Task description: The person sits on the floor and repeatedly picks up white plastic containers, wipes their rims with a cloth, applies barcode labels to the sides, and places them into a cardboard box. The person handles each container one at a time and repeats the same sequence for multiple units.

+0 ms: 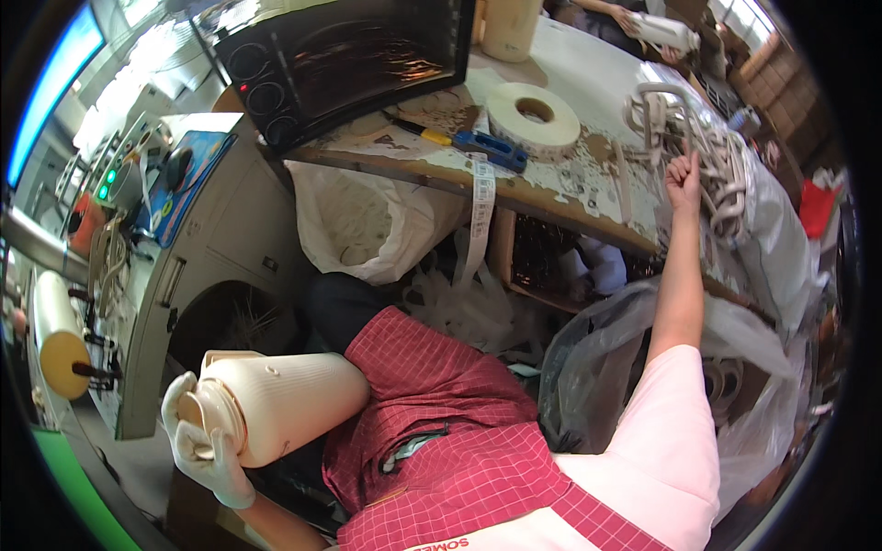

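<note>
My left hand, in a white glove, grips the neck of a cream plastic flask body, which lies tilted with its base against my apron-covered thigh. My right hand is bare and stretched out to a pile of beige plastic handles at the table's right. Its index finger points along one handle that stands up from the pile; whether the hand grips it is unclear. On the table a roll of labels lies beside a blue tool, and its strip hangs over the edge.
A black toaster oven stands at the table's back left. Below are an open white sack and a clear plastic bag. At far left is a side desk beside a cream cylinder. Behind, another person holds a white flask.
</note>
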A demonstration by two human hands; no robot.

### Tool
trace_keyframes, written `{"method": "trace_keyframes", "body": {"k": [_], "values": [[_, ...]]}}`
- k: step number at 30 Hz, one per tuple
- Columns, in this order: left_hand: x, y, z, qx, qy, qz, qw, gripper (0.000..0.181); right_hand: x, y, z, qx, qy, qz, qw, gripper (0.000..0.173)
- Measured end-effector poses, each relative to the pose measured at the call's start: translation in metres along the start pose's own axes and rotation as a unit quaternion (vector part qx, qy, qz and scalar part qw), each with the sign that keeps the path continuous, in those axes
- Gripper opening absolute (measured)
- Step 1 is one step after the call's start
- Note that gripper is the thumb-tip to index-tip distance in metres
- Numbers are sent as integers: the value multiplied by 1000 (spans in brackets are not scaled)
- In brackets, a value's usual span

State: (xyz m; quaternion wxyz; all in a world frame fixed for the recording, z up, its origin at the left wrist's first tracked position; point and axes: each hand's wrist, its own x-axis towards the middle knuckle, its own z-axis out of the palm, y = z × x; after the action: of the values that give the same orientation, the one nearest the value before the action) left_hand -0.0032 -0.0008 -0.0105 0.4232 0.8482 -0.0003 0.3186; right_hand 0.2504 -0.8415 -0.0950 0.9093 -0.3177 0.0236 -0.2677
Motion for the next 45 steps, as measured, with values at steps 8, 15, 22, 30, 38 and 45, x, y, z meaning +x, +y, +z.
{"method": "trace_keyframes", "body": {"k": [8,15,22,30,38,45], "values": [[6,5,3,-12,-38,22,999,47,-35,110,173,140,-415,115,892,37],[44,46,-18,218,-63,133,965,73,-341,290,420,-299,-550,-181,759,25],[82,-5,-61,-347,249,-128,895,31,-407,358,488,-159,-608,-336,702,30],[47,-49,-37,-248,71,-322,911,46,-432,416,472,-124,-474,366,791,75],[-15,-63,-33,-426,138,-440,779,43,-446,431,430,-72,-287,592,750,61],[-18,-53,-15,-434,240,-471,729,29,-449,439,426,-68,-315,566,759,67]]}}
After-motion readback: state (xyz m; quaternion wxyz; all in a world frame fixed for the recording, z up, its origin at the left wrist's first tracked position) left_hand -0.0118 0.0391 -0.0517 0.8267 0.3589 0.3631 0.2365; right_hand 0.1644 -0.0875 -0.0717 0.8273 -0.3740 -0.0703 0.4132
